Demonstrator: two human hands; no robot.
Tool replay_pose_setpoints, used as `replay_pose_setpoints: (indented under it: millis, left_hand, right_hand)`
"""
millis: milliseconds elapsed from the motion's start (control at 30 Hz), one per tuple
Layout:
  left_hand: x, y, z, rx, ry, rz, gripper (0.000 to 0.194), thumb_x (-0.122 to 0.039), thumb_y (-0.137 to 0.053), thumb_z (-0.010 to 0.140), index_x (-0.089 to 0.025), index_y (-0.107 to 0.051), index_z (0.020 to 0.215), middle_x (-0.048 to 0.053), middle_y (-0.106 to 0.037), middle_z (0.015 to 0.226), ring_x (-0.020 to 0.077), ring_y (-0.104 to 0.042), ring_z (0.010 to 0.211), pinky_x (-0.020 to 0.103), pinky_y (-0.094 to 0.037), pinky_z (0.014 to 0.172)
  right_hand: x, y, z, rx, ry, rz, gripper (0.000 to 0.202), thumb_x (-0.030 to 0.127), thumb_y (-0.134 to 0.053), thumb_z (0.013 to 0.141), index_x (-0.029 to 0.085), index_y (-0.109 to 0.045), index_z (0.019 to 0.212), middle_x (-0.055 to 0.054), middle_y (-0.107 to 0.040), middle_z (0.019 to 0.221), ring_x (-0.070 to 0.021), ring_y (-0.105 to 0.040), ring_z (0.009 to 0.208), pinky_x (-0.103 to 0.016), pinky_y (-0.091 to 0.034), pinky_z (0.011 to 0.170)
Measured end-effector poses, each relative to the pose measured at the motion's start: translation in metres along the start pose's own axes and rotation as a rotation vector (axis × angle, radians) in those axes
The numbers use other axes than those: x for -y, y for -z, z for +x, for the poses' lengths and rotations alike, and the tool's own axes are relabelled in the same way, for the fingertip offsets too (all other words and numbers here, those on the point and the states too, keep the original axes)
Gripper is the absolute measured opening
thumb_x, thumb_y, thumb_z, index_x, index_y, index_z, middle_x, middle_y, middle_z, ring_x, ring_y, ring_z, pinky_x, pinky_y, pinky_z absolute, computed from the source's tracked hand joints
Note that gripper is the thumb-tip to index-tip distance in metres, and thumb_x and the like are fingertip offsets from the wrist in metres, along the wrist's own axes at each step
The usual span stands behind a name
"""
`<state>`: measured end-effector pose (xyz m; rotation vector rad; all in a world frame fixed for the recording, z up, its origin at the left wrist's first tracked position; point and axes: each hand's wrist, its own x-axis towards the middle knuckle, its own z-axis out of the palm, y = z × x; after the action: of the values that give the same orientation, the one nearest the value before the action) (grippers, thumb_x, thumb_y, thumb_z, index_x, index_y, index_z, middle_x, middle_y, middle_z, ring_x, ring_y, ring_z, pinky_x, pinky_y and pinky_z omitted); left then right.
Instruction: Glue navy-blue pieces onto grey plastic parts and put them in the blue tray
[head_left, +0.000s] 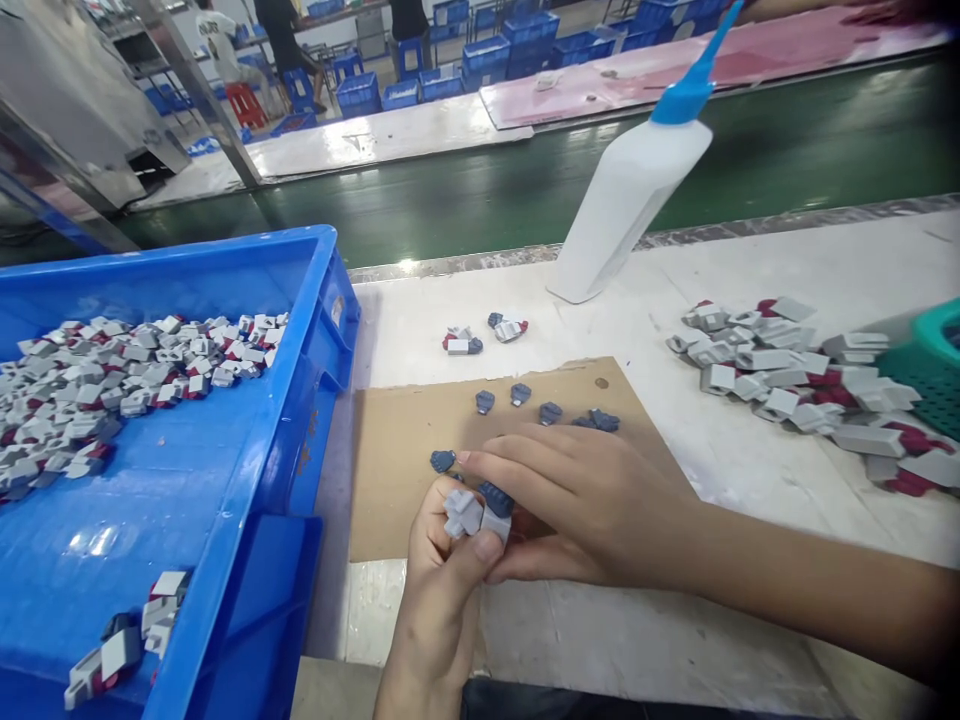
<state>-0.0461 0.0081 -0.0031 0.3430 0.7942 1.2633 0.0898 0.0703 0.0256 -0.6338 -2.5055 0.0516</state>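
Note:
My left hand is closed around a small light-grey plastic part with a white and dark-blue piece beside it. From the right, my right hand reaches over and presses its fingers on the dark-blue piece; its thumb is partly hidden behind the part. Under both hands lies a brown cardboard sheet. Several small dark-blue pieces rest on it, one of them just above my left hand. Two grey, red and blue assemblies sit beyond the cardboard.
A blue bin with many grey and red parts stands at left. A white bottle with a blue nozzle stands behind the cardboard. Grey and red parts are heaped at right beside a green basket. Behind runs a green conveyor.

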Motion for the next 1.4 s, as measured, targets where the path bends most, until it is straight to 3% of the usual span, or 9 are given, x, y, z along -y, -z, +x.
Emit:
replay_pose_setpoints:
  millis: [267, 567, 667, 767, 900, 1000, 1100, 1200, 1400]
  left_hand:
    - [-0.002, 0.000, 0.001, 0.005, 0.022, -0.032, 0.023, -0.031, -0.075, 0.063, -0.019, -0.060, 0.075, -0.001, -0.059, 0.072, 0.0112, -0.055, 0.072, 0.020, -0.046, 0.071]
    - [0.000, 0.004, 0.002, 0.002, -0.021, -0.062, 0.020, -0.027, -0.072, 0.068, -0.019, -0.064, 0.084, -0.001, -0.064, 0.081, 0.0094, -0.058, 0.080, 0.017, -0.045, 0.078]
    - [0.002, 0.007, 0.002, 0.022, -0.028, -0.040, 0.021, -0.026, -0.070, 0.071, -0.020, -0.061, 0.089, 0.000, -0.064, 0.088, 0.0102, -0.058, 0.087, 0.019, -0.043, 0.083]
    - [0.006, 0.008, 0.002, 0.044, -0.037, 0.044, 0.019, -0.027, -0.070, 0.071, -0.020, -0.058, 0.084, -0.001, -0.062, 0.082, 0.0099, -0.057, 0.078, 0.019, -0.044, 0.076]
    - [0.011, 0.004, 0.001, 0.024, -0.113, 0.204, 0.022, -0.027, -0.073, 0.068, -0.021, -0.053, 0.077, -0.004, -0.057, 0.069, 0.0087, -0.054, 0.067, 0.017, -0.040, 0.065]
    - [0.013, -0.002, -0.002, 0.011, -0.157, 0.332, 0.024, -0.021, -0.075, 0.064, -0.021, -0.057, 0.079, -0.004, -0.060, 0.071, 0.0081, -0.055, 0.068, 0.015, -0.040, 0.063]
    - [0.013, -0.007, -0.006, 0.051, -0.129, 0.471, 0.024, -0.016, -0.072, 0.066, -0.022, -0.062, 0.087, -0.002, -0.064, 0.079, 0.0095, -0.058, 0.074, 0.016, -0.042, 0.068]
    - [0.013, -0.007, -0.007, 0.092, -0.121, 0.527, 0.020, -0.014, -0.070, 0.069, -0.020, -0.064, 0.086, 0.000, -0.065, 0.083, 0.0122, -0.059, 0.079, 0.020, -0.043, 0.073]
    - [0.018, -0.004, -0.001, 0.050, -0.176, 0.519, 0.017, -0.017, -0.074, 0.063, -0.019, -0.065, 0.077, -0.002, -0.066, 0.071, 0.0096, -0.059, 0.065, 0.016, -0.044, 0.060]
  right_hand:
    - [-0.001, -0.005, 0.004, -0.044, 0.031, -0.177, 0.050, 0.057, -0.033, 0.088, 0.011, -0.053, 0.089, -0.004, -0.060, 0.079, -0.0141, -0.052, 0.071, -0.027, -0.037, 0.060]
    - [0.003, -0.019, 0.001, -0.086, -0.021, -0.058, 0.043, 0.051, -0.037, 0.089, 0.011, -0.051, 0.081, -0.004, -0.055, 0.073, -0.0128, -0.048, 0.066, -0.025, -0.039, 0.058]
    - [0.000, -0.016, 0.001, -0.100, 0.013, -0.060, 0.045, 0.052, -0.036, 0.089, 0.011, -0.052, 0.079, -0.003, -0.054, 0.071, -0.0123, -0.047, 0.065, -0.025, -0.039, 0.059]
    - [-0.005, -0.006, -0.003, -0.036, 0.047, -0.049, 0.046, 0.054, -0.039, 0.087, 0.010, -0.054, 0.086, -0.004, -0.056, 0.073, -0.0138, -0.048, 0.068, -0.027, -0.039, 0.060]
    - [-0.009, 0.016, -0.008, 0.086, -0.072, 0.294, 0.057, 0.058, -0.031, 0.088, 0.010, -0.046, 0.116, -0.009, -0.057, 0.097, -0.0156, -0.052, 0.086, -0.028, -0.044, 0.068]
    - [-0.007, 0.027, 0.000, -0.051, -0.394, 0.700, 0.051, 0.052, -0.022, 0.093, 0.015, -0.041, 0.122, -0.007, -0.055, 0.102, -0.0125, -0.053, 0.085, -0.025, -0.045, 0.069]
    - [0.000, 0.025, 0.016, -0.228, -0.605, 0.958, 0.046, 0.049, -0.020, 0.094, 0.016, -0.048, 0.111, -0.005, -0.055, 0.094, -0.0111, -0.052, 0.081, -0.024, -0.045, 0.070]
    - [0.008, 0.015, 0.028, -0.243, -0.610, 1.065, 0.043, 0.046, -0.022, 0.095, 0.014, -0.048, 0.107, -0.005, -0.053, 0.094, -0.0097, -0.050, 0.081, -0.023, -0.043, 0.071]
    - [0.008, 0.000, 0.026, -0.195, -0.609, 1.133, 0.037, 0.041, -0.025, 0.095, 0.013, -0.047, 0.105, -0.004, -0.052, 0.091, -0.0085, -0.048, 0.078, -0.022, -0.042, 0.070]
